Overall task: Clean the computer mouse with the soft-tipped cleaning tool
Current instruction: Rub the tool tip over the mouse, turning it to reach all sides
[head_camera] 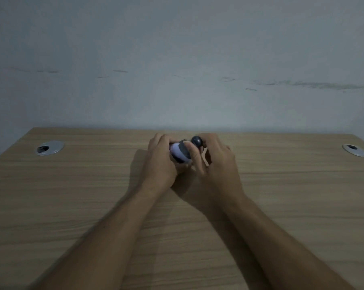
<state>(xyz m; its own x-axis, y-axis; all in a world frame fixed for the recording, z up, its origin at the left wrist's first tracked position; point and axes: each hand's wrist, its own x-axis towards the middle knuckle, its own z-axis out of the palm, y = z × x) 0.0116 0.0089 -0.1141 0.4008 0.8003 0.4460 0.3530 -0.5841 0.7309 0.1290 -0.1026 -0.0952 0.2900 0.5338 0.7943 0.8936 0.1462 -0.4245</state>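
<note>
Where the pale, scuffed wall meets the far edge of the wooden desk, the desk takes up the lower half of the view, its grain running side to side. Two bare forearms reach in from the bottom corners and converge near the middle of the far edge. The left hand is curled, its fingers wrapped over the top and far side of the computer mouse, clamped on it and holding it raised just above the desk. The right hand sits just beside it, fingers bent together and closed on the cleaning tool, whose dark rounded end shows above the knuckles, touching or nearly touching the mouse's upper right side; blur makes it hard to say which. A light, thin strip shows between the right fingers, too blurred to identify. The mouse itself shows a pale, faintly lilac body with a dark band across it, mostly hidden by the hands. Two round metal cable grommets are set into the desk, the left grommet and the right grommet, each well apart from the hands.
</note>
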